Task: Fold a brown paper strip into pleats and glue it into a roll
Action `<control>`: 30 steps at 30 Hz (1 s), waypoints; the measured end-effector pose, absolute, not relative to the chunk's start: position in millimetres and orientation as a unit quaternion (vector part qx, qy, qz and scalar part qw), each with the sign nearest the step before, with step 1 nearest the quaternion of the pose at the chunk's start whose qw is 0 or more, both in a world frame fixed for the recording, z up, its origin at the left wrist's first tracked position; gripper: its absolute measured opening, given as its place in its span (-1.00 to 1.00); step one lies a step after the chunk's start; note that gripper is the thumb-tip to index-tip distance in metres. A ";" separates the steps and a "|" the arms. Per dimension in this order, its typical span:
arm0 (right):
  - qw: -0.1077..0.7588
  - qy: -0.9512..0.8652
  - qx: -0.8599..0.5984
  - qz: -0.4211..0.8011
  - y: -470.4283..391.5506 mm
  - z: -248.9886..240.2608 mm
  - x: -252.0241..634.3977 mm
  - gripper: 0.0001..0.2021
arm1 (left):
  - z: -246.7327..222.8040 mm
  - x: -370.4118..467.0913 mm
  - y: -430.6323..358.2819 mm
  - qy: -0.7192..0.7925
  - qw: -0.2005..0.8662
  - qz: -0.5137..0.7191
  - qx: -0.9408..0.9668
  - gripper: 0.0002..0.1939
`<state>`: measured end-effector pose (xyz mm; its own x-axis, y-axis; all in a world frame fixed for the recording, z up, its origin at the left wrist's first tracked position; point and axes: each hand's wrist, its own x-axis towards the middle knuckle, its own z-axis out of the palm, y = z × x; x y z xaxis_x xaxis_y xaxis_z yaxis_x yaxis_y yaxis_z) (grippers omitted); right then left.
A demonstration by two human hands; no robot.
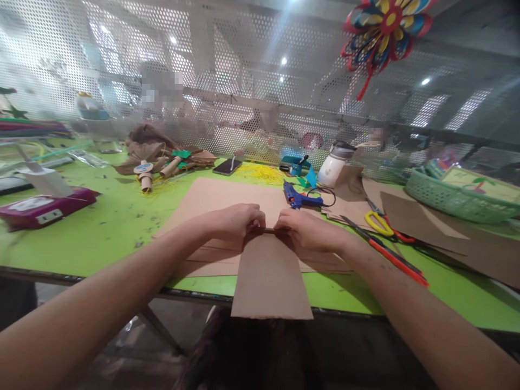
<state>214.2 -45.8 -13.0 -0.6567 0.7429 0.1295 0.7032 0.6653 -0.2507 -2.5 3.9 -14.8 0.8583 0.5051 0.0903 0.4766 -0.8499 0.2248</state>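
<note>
A brown cardboard strip [271, 281] reaches from between my hands toward me and past the table's front edge. Its far end has a narrow fold or roll, pinched at the left by my left hand [242, 221] and at the right by my right hand [300, 229]. Both hands have their fingers closed on it. Under them lie larger cardboard sheets [215, 197]. A blue glue gun [300, 199] rests just beyond my right hand.
Right: scissors with red handles [396, 262], yellow-handled scissors [378, 223], brown sheets, a green basket [459, 200]. Behind: a white bottle [336, 165], a phone [227, 166], yellow shreds, paper crafts. Left: a purple power strip [52, 210] on the green table [117, 233].
</note>
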 end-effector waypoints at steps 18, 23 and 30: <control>0.090 -0.911 -0.401 0.031 -57.9 -10.9 208.2 -0.83 | -9.0 -4.4 -9.7 0.232 0.049 0.074 0.969 -0.82; 0.094 -0.901 -0.423 -0.016 -57.2 -16.1 205.5 -0.82 | -3.1 -1.0 -7.9 0.290 0.107 0.064 0.949 -0.74; 0.127 -0.911 -0.391 -0.039 -55.4 -24.7 200.9 -0.83 | 7.6 -3.1 -0.4 0.366 0.310 0.130 0.868 -0.63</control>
<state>200.9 -55.4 -24.7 -0.6612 0.7028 0.2625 0.7227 0.6906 -0.0283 -3.1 -0.4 7.6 0.6987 0.7154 -0.0013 0.5542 -0.5401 0.6334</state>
